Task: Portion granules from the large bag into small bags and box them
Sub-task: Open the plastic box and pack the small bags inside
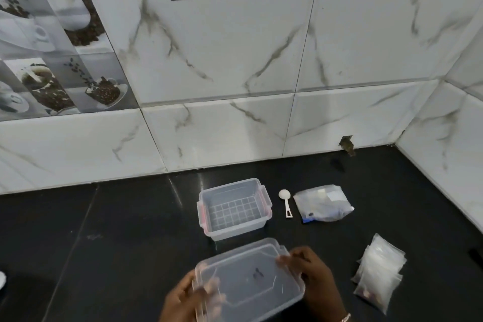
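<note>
A clear plastic box (pixel 233 208) with pink clips stands open and empty on the black counter. In front of it I hold its clear lid (pixel 248 280) above the counter, my left hand (pixel 183 298) gripping the lid's left edge and my right hand (pixel 313 272) its right edge. Right of the box lies a white scoop (pixel 285 201). Beyond the scoop rests the large bag (pixel 324 204), lying flat. A stack of small clear bags (pixel 379 272) sits at the right, near my right hand.
The black counter (pixel 117 230) meets a white marble-tile wall at the back and another at the right, forming a corner. A small white object (pixel 2 280) shows at the left edge. A dark item (pixel 477 256) lies at the far right edge.
</note>
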Available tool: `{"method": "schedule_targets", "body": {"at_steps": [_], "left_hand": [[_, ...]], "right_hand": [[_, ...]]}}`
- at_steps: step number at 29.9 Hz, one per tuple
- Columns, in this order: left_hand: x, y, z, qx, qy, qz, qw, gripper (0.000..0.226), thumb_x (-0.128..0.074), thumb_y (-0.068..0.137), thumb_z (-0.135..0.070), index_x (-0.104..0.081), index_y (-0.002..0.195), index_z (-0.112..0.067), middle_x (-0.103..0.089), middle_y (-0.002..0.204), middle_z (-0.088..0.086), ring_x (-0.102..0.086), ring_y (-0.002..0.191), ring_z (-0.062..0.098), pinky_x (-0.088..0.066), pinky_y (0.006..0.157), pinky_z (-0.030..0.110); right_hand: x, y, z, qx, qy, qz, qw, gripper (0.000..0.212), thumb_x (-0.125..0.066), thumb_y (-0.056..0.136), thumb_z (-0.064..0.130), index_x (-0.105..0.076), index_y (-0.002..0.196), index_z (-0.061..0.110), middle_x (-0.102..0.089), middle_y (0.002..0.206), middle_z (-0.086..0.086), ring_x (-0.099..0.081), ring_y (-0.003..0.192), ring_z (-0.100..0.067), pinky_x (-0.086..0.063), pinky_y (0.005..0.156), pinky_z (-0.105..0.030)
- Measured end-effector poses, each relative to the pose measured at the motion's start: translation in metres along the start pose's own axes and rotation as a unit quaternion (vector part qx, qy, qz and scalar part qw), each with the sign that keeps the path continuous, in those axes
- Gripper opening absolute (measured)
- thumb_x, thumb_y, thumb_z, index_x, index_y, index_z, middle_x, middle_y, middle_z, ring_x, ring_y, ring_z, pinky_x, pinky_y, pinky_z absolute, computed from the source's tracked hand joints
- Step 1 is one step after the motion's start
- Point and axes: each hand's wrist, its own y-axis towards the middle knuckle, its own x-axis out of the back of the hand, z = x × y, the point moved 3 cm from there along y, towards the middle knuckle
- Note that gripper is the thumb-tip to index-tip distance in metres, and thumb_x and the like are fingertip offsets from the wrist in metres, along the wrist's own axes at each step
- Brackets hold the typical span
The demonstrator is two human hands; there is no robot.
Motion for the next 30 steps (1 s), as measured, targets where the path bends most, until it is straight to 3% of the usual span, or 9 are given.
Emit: {"method": "schedule_targets", "body": {"at_steps": [4, 7, 9, 13, 18, 20, 23, 25, 30], "left_hand": [[0.003, -0.005, 0.031, -0.065, 0.124, -0.121, 0.983, 0.057, -0.081, 0.067, 0.001, -0.065, 0.121, -0.008, -0.074, 0.086, 0.020, -0.072, 0.077, 0.037, -0.061, 0.066, 0.039], [0.004, 0.001, 0.036, -0.100, 0.242, -0.165, 0.951, 0.061, -0.080, 0.064, 0.001, -0.071, 0.102, -0.046, -0.076, 0.089, -0.004, -0.071, 0.084, 0.020, -0.058, 0.070, 0.018], [0.003, 0.004, 0.038, -0.120, 0.344, -0.193, 0.911, 0.063, -0.081, 0.065, -0.013, -0.065, 0.104, -0.059, -0.074, 0.095, -0.014, -0.070, 0.090, 0.008, -0.055, 0.082, 0.016], [0.003, 0.017, 0.045, -0.095, 0.473, -0.214, 0.850, 0.087, -0.055, 0.053, -0.057, -0.060, 0.133, -0.024, -0.058, 0.127, 0.009, -0.062, 0.113, 0.029, -0.047, 0.099, 0.037], [-0.020, 0.018, 0.045, -0.062, 0.599, -0.299, 0.741, 0.080, -0.088, 0.052, -0.033, -0.063, 0.128, -0.026, -0.047, 0.120, 0.012, -0.041, 0.095, 0.034, -0.050, 0.081, 0.048], [-0.036, 0.017, 0.041, -0.150, 0.601, -0.329, 0.713, 0.068, -0.085, 0.050, -0.029, -0.070, 0.115, -0.021, -0.047, 0.105, 0.015, -0.041, 0.080, 0.033, -0.051, 0.066, 0.048], [-0.097, 0.019, 0.036, -0.296, 0.545, -0.195, 0.760, 0.033, -0.064, 0.067, -0.031, -0.067, 0.099, -0.025, -0.053, 0.096, 0.004, -0.058, 0.074, 0.026, -0.054, 0.065, 0.038], [-0.151, 0.030, 0.044, -0.268, 0.520, -0.055, 0.809, 0.018, -0.058, 0.083, -0.037, -0.063, 0.097, -0.028, -0.055, 0.097, -0.009, -0.059, 0.083, 0.007, -0.052, 0.076, 0.029], [-0.280, 0.079, 0.079, -0.173, 0.521, 0.140, 0.824, 0.030, -0.062, 0.088, -0.032, -0.062, 0.115, -0.020, -0.063, 0.107, -0.002, -0.060, 0.095, 0.010, -0.048, 0.086, 0.020]], "right_hand": [[-0.020, -0.030, -0.029, -0.051, 0.017, 0.078, 0.996, 0.044, -0.066, 0.082, 0.020, -0.069, 0.115, 0.047, -0.067, 0.108, 0.019, -0.067, 0.092, 0.003, -0.050, 0.079, -0.010], [-0.022, -0.043, -0.047, -0.087, 0.041, 0.056, 0.994, 0.066, -0.055, 0.077, -0.011, -0.073, 0.112, 0.042, -0.072, 0.103, 0.014, -0.069, 0.086, -0.001, -0.052, 0.078, -0.014], [-0.024, -0.047, -0.052, -0.093, 0.019, 0.049, 0.994, 0.054, -0.057, 0.081, 0.001, -0.072, 0.114, 0.041, -0.069, 0.108, 0.019, -0.069, 0.094, -0.001, -0.050, 0.084, -0.011], [-0.045, -0.051, -0.061, -0.068, -0.052, 0.078, 0.993, 0.028, -0.063, 0.087, 0.031, -0.074, 0.111, 0.026, -0.055, 0.101, 0.019, -0.062, 0.083, 0.004, -0.049, 0.077, -0.010], [-0.040, -0.054, -0.057, -0.066, -0.080, 0.074, 0.992, 0.025, -0.061, 0.089, 0.033, -0.072, 0.111, 0.030, -0.047, 0.097, 0.009, -0.053, 0.082, 0.002, -0.044, 0.076, -0.011], [-0.015, -0.056, -0.048, -0.092, -0.063, 0.027, 0.993, 0.021, -0.065, 0.088, 0.029, -0.072, 0.109, 0.027, -0.050, 0.098, 0.012, -0.056, 0.082, 0.005, -0.042, 0.075, -0.005], [0.046, -0.072, -0.057, -0.179, -0.070, -0.229, 0.954, 0.016, -0.076, 0.085, 0.016, -0.067, 0.096, 0.024, -0.057, 0.092, 0.008, -0.059, 0.083, 0.001, -0.043, 0.073, -0.006], [0.080, -0.088, -0.084, -0.296, -0.058, -0.347, 0.888, 0.027, -0.083, 0.077, 0.021, -0.060, 0.092, 0.023, -0.060, 0.092, -0.005, -0.058, 0.076, -0.008, -0.048, 0.072, -0.019], [0.094, -0.113, -0.118, -0.477, -0.008, -0.312, 0.822, 0.058, -0.091, 0.069, 0.031, -0.061, 0.111, 0.005, -0.063, 0.103, -0.015, -0.059, 0.086, -0.025, -0.048, 0.078, -0.036]]}}
